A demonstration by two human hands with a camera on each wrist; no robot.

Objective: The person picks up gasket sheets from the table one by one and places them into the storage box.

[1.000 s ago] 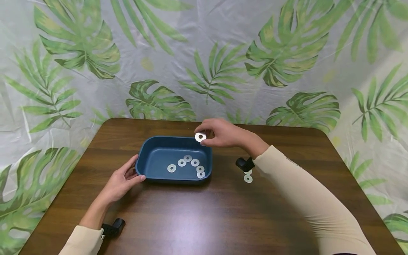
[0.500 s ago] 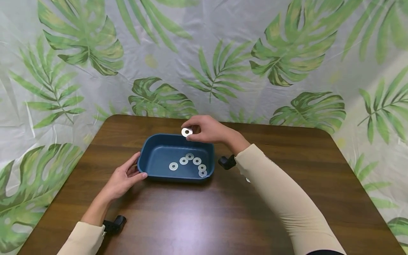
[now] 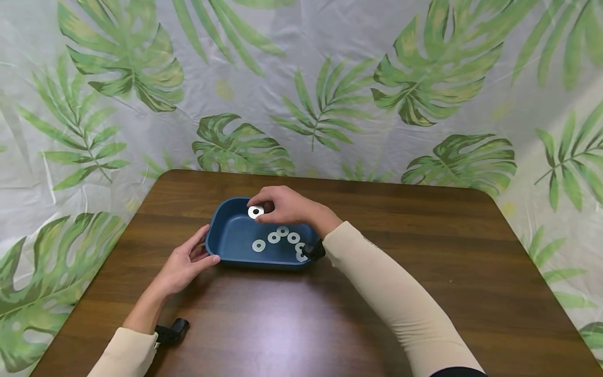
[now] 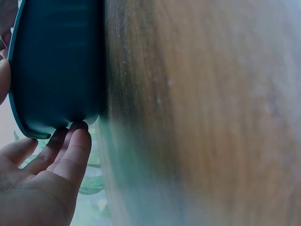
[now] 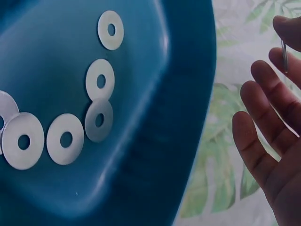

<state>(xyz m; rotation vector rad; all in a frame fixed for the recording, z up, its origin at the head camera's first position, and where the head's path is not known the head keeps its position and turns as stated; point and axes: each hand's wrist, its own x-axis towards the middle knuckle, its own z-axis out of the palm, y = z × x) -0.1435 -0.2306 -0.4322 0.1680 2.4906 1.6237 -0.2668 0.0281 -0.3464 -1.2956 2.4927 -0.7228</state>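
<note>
A blue rectangular tray [image 3: 226, 238] with rounded corners stands on the table; several flat metal washers [image 3: 258, 245] lie on its floor. My left hand [image 3: 181, 267] holds the tray's left end, thumb at the near corner and fingers against the end wall. In the left wrist view, fingertips [image 4: 77, 136] touch the outer wall [image 4: 56, 66]. Over the far part of the tray, my right hand [image 3: 287, 204] pinches one washer [image 3: 255, 211] between thumb and fingers. The right wrist view shows this washer edge-on [image 5: 284, 56], with the other fingers spread loosely; two of the tray's washers [image 5: 99, 120] overlap there.
The brown wooden table [image 3: 400, 225] reaches back to a leaf-printed cloth [image 3: 330, 78]. A black wrist camera [image 3: 313, 250] on the right arm hangs over the tray's near right corner and partly covers washers. Another sits on the left wrist [image 3: 173, 332].
My right hand has carried the pinched washer left, from the tray's far right corner to over its far left part, and lower. The forearm now covers the loose washers on the table. Left hand stays.
</note>
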